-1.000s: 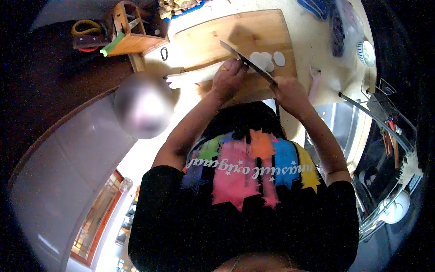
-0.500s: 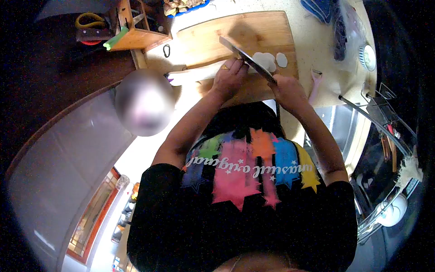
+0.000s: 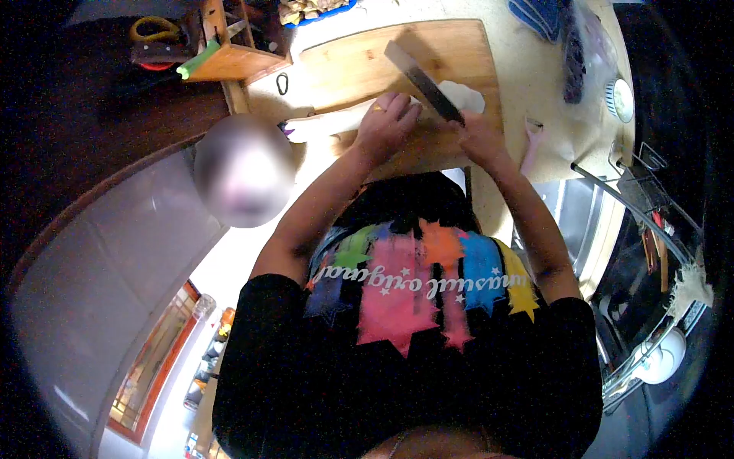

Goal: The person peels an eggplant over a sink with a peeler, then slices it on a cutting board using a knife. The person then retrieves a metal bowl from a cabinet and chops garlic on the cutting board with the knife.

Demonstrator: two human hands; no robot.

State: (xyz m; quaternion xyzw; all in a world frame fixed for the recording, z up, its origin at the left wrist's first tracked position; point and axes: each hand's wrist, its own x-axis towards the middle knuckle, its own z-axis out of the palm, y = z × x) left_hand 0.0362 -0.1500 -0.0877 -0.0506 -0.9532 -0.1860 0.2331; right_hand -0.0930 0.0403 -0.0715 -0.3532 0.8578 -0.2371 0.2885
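Observation:
A long white radish (image 3: 325, 125) lies across the wooden cutting board (image 3: 344, 61), its purplish tip past the board's left edge. My left hand (image 3: 386, 130) is closed over the radish near its cut end, fingers curled on top. In my right hand (image 3: 480, 138) is the handle of a kitchen knife (image 3: 420, 80), whose broad blade slants up and left. The blade is just right of my left fingers, between them and a bunch of white radish slices (image 3: 462, 96). Knife and hands partly hide the cut end and the slices.
A pink peeler (image 3: 531, 145) lies right of the board. A wooden knife block (image 3: 237, 61) stands to the left, beside a black ring (image 3: 283, 83). At the back is a blue tray (image 3: 317, 17) of food pieces. A ribbed bowl (image 3: 619, 101) sits at the counter's right edge.
The knife has shifted a little right and tilted, showing more of its flat side. A slice that lay apart on the right now appears bunched with the others. My left hand stays on the radish.

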